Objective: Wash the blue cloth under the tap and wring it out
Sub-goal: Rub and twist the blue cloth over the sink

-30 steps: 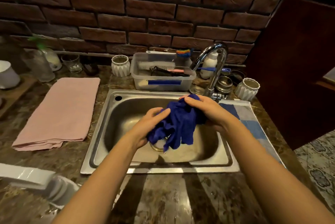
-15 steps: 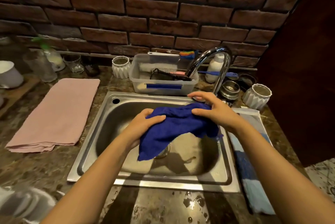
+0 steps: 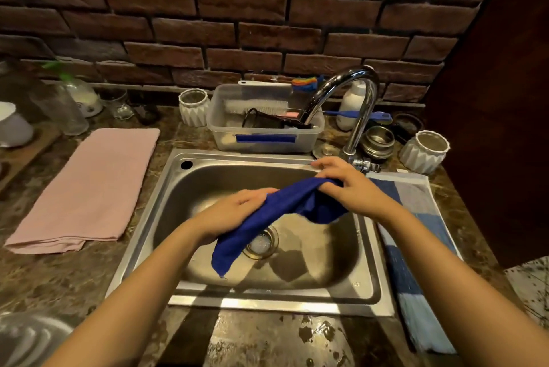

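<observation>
Water spots are sitting on the counter in front of the sink. Over the basin, the blue cloth is stretching between both hands, one corner hanging beside the drain. Left hand is gripping the lower end; right hand is pinching the upper end; hands apart. Behind them, the tap is arching toward a plastic tub.
</observation>
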